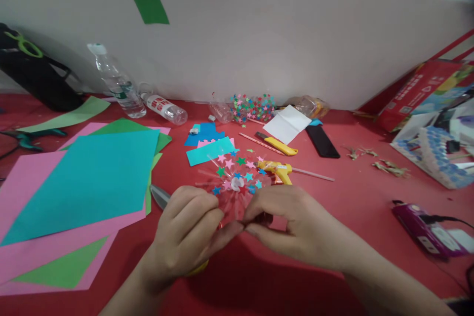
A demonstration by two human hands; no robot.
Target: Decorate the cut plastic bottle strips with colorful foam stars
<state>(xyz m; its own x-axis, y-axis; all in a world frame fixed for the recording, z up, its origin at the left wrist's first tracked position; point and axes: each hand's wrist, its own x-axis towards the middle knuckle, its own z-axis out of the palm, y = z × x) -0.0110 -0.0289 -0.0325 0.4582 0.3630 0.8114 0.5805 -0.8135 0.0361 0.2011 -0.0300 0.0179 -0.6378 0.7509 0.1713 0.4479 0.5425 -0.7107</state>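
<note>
My left hand [192, 229] and my right hand [292, 219] meet at the front middle of the table, both closed in a pinch with fingertips touching. What sits between the fingertips is too small or hidden to make out. Right behind them is a clear plastic piece [237, 183], cut into strips that fan out, with pink, blue, green and red star stickers on it. Some strips reach down towards my fingers. Scissors [160, 196] lie partly under my left hand, their blades showing. Just behind the plastic piece rests a yellow glue gun [279, 170] with a glue stick.
Coloured paper sheets [92, 177] cover the left. A yellow cutter knife [281, 146], a striped straw [259, 142], white paper [287, 124] and a black phone [322, 141] lie behind. Bottles [165, 108] and a starred plastic bottle [252, 107] line the wall. A purple power strip [425, 232] is right.
</note>
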